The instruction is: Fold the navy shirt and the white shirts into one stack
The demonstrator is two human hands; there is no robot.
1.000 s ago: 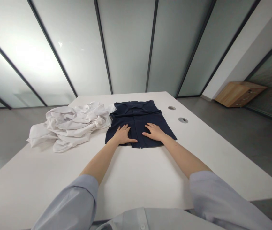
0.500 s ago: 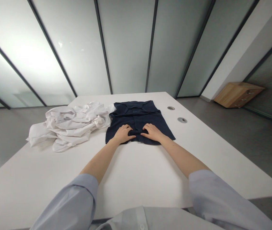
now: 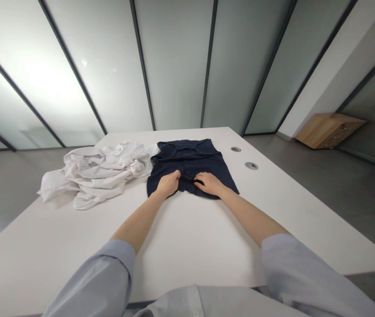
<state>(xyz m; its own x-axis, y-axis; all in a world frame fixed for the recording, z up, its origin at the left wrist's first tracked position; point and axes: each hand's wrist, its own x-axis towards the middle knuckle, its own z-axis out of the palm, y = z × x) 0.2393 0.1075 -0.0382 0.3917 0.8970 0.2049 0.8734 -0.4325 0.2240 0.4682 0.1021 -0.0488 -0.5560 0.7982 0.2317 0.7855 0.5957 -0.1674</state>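
A dark navy garment lies spread on the white table, with crosswise folds near its far end. I cannot tell its exact kind. My left hand is closed on its near edge, left of the middle, with thumb and fingers pinched together on the cloth. To the right, my right hand has its fingers curled on the same near edge, gripping a fold. Between the hands the edge is slightly raised and bunched.
A crumpled heap of white clothing lies on the left of the table, its right end touching the navy garment. Two round grommets are set in the tabletop on the right. A wooden cabinet stands on the floor beyond.
My left hand has closed from spread fingers into a pinch on the near edge. The cloth there has drawn up a little. My right hand has barely moved, its fingers slightly more curled.
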